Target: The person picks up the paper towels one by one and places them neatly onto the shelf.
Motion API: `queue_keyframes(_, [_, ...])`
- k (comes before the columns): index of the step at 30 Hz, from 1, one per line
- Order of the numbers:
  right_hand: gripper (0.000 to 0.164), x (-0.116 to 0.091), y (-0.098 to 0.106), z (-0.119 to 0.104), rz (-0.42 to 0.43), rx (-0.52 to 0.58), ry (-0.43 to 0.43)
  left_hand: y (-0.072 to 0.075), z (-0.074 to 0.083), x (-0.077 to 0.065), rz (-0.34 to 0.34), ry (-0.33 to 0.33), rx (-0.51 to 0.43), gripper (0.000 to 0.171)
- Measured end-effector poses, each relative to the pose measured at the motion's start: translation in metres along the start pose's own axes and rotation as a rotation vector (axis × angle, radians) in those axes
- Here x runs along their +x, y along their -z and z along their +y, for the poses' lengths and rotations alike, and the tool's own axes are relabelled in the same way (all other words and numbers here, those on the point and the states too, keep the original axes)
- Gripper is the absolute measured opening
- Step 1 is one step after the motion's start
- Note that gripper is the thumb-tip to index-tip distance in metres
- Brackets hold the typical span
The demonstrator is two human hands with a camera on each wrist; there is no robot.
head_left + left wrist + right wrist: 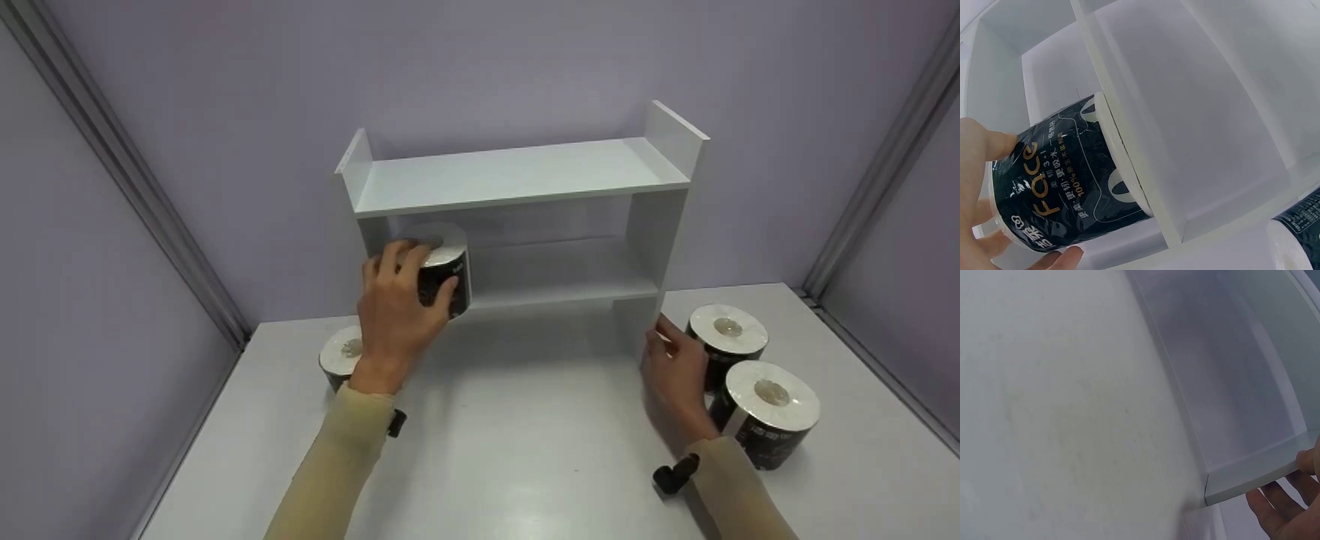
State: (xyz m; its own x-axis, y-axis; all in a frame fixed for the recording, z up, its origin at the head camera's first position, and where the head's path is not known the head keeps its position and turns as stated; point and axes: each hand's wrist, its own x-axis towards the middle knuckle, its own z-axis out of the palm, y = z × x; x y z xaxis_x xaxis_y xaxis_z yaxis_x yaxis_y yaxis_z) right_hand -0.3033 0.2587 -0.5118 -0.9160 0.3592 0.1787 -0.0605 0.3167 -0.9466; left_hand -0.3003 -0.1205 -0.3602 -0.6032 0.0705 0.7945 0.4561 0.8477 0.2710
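My left hand [397, 319] grips a toilet paper roll [1067, 177] in a black wrapper with gold lettering. In the head view the roll stands upright at the left end of the lower board [570, 274] of a white two-tier shelf [517, 176]. The left wrist view shows its base along the board's front edge, fingers and thumb around its upper part. My right hand [679, 375] pinches the front edge of the shelf's right side panel [1252, 482] near its foot, with the thumb on one face and fingers on the other.
Two more wrapped rolls [727, 330] [772, 394] stand on the white table [510, 450], just right of my right hand. Another roll [341, 351] stands left of the shelf, partly behind my left wrist. Behind the shelf rises a pale wall [510, 67], with panels at both sides.
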Motion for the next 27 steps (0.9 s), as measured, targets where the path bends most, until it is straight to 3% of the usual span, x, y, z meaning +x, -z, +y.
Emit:
queue_keyframes(6, [0.047,0.001,-0.001,0.0,-0.005,0.002,-0.012,0.004,-0.001,-0.003,-0.01,-0.002,0.02,0.047])
queue_keyframes(13, [0.048,-0.001,0.002,-0.001,-0.021,0.022,-0.007,0.006,-0.001,-0.008,0.011,-0.066,0.043,0.048])
queue_keyframes(23, [0.046,0.002,0.009,0.003,0.022,-0.062,0.094,-0.001,0.003,-0.01,0.05,-0.15,0.072,0.044])
queue_keyframes(27, [0.047,0.001,0.009,0.004,0.005,-0.076,0.074,-0.004,0.004,-0.011,0.048,-0.152,0.06,0.043])
